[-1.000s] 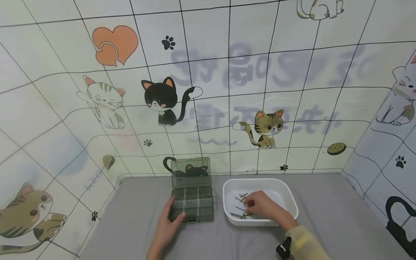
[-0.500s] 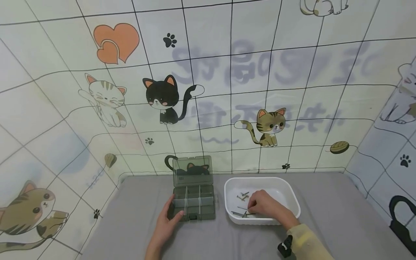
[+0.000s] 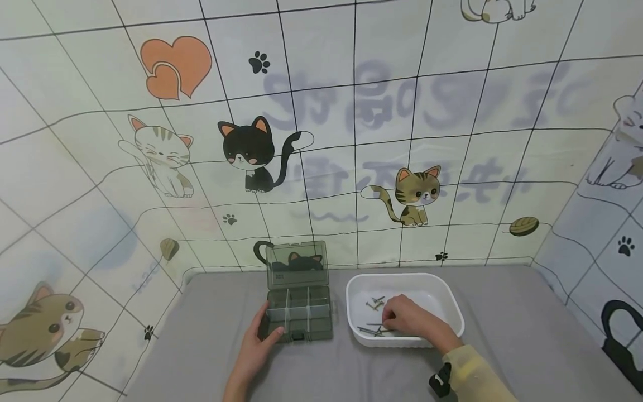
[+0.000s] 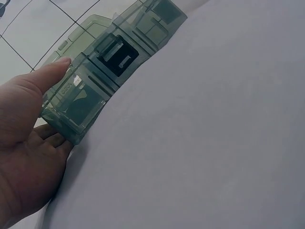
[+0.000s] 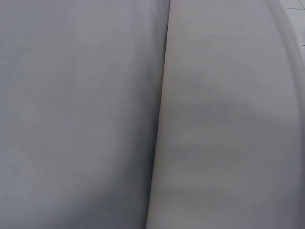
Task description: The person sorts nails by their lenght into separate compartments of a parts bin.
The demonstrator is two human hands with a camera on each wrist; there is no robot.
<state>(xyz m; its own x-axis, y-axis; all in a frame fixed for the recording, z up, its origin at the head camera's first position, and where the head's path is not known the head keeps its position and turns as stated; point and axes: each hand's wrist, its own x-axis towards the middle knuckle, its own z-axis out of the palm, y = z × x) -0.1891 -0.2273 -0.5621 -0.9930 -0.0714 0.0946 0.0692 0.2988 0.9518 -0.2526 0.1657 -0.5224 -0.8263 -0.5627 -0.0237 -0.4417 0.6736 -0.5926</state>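
Gripped by the left hand (image 3: 257, 347), the green divided box (image 3: 319, 330) sits by the counter's (image 3: 341, 374) far edge, toward its far left corner; the thumb lies over the front rim and the fingers are along the left side. Its lid (image 3: 301, 280) stands up at the back. Right of it, nearer the far right corner, is the white tray (image 3: 392, 343). Within its near left part the right hand (image 3: 409, 319) is lowered, fingertips bunched narrow among loose screws (image 3: 369, 331); whether they pinch one, I can't fairly tell.
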